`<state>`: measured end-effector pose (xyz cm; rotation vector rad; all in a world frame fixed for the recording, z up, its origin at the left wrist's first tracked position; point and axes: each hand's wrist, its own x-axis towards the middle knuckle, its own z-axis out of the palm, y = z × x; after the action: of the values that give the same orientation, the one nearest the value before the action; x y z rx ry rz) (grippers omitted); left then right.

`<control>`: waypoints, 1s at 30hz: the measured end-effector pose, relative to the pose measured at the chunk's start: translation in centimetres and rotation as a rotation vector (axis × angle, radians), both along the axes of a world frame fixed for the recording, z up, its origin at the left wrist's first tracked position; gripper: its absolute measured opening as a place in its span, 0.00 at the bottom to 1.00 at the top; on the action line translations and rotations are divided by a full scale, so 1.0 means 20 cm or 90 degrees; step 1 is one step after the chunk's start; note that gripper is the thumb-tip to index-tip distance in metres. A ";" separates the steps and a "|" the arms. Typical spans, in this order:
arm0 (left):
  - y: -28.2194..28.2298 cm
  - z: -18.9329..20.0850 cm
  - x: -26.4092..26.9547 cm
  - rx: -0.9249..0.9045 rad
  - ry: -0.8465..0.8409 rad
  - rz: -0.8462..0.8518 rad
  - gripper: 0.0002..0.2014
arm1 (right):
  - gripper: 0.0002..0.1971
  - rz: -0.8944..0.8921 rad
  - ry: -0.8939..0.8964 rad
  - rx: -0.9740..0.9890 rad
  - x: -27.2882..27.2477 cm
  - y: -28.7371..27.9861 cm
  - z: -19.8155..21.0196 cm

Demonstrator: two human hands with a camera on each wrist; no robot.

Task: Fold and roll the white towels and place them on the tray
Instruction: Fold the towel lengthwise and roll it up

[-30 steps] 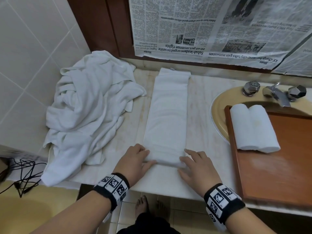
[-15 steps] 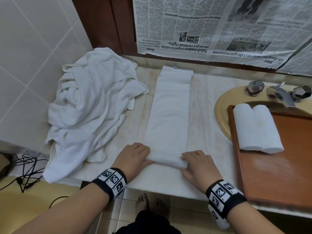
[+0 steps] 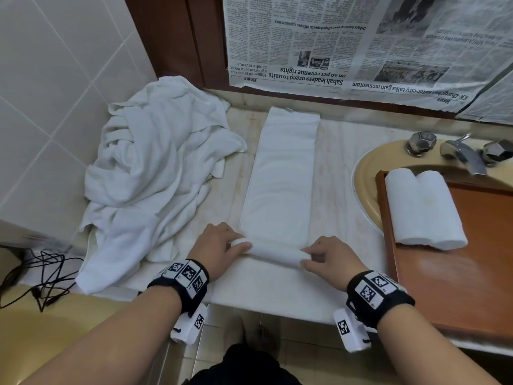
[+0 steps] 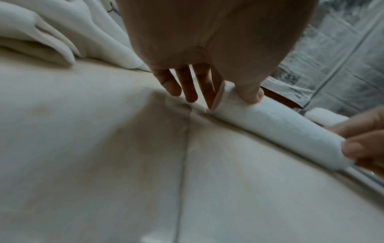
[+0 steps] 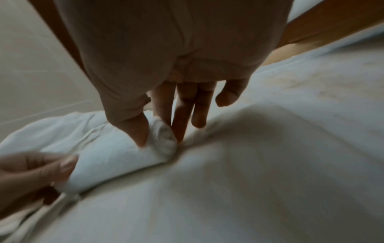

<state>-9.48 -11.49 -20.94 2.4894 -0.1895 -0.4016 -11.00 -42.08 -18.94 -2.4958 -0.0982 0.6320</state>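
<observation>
Near the worktop's [image 3: 177, 245] front edge, the left hand [image 3: 219, 250] and right hand [image 3: 330, 259], palms down and apart, each pinched one end of the folded towel's [image 3: 280, 190] rolled near end.

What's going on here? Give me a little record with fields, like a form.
Place: bathroom counter beside a sink
Being rolled: folded towel, near end curled into a roll
Left hand: pinches roll's left end
Right hand: pinches roll's right end
Done: two rolled towels on wooden tray
Waiting: heap of towels, left
</observation>
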 end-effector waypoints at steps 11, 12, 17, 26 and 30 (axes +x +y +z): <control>-0.08 0.06 0.12 -0.009 0.120 0.238 0.29 | 0.12 -0.261 0.128 0.147 0.11 0.03 0.06; -0.09 0.06 0.12 0.003 0.112 0.239 0.29 | 0.12 -0.257 0.129 0.146 0.12 0.03 0.07; -0.15 0.06 0.12 -0.017 0.022 0.225 0.13 | 0.05 -0.224 0.085 0.095 0.08 0.06 0.10; -0.15 0.01 0.02 -0.014 -0.097 0.129 0.15 | 0.10 -0.116 -0.144 -0.077 -0.09 0.12 -0.01; -0.09 -0.02 -0.03 0.070 -0.099 -0.009 0.25 | 0.15 -0.079 -0.245 -0.112 -0.14 0.13 -0.06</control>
<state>-9.99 -13.37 -21.37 2.6307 -0.2526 -0.2300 -13.79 -39.41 -20.17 -2.7392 -0.0307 0.1069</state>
